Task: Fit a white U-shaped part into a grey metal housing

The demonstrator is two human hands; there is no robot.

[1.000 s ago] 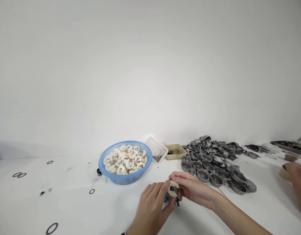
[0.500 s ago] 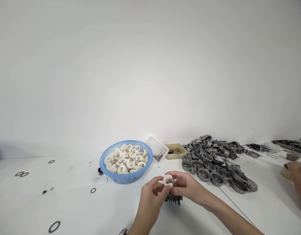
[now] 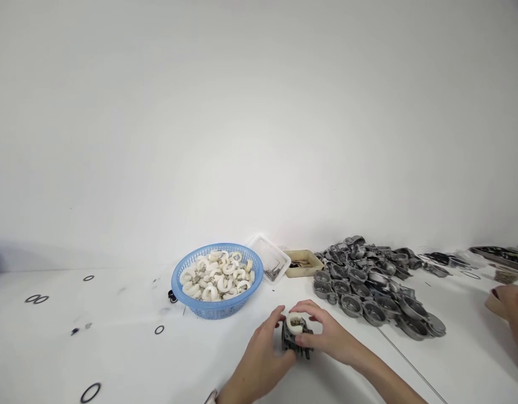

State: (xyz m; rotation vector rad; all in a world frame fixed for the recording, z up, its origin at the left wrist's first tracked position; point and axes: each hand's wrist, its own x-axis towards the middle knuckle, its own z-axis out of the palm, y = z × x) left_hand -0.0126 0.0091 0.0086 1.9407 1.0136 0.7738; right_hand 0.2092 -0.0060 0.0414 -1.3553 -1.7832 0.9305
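I've got the right hand (image 3: 332,339) with thumb and fingers closed around a white C-shaped ring (image 3: 291,326), which is on top of a dark metal part (image 3: 289,347). All that is on the white table (image 3: 157,370), to the right of the blue basket (image 3: 216,310) and closer to the camera than it is. The left hand (image 3: 262,362) is at the left side of the metal part, thumb and fingers spread wide in a curve, and I honestly can't tell if the tips are touching it.

The basket itself is loaded with more white rings (image 3: 214,275). Just right of it there's a clear tray (image 3: 262,246), then a beige tray (image 3: 303,272), and past those a big heap of grey metal cups (image 3: 362,280). Left of the basket I see 5 loose black rings (image 3: 94,384), 2 of them side by side. Way off to the basket's right, a co-worker's hand (image 3: 513,306) is at a beige thing too cut off for me to make out
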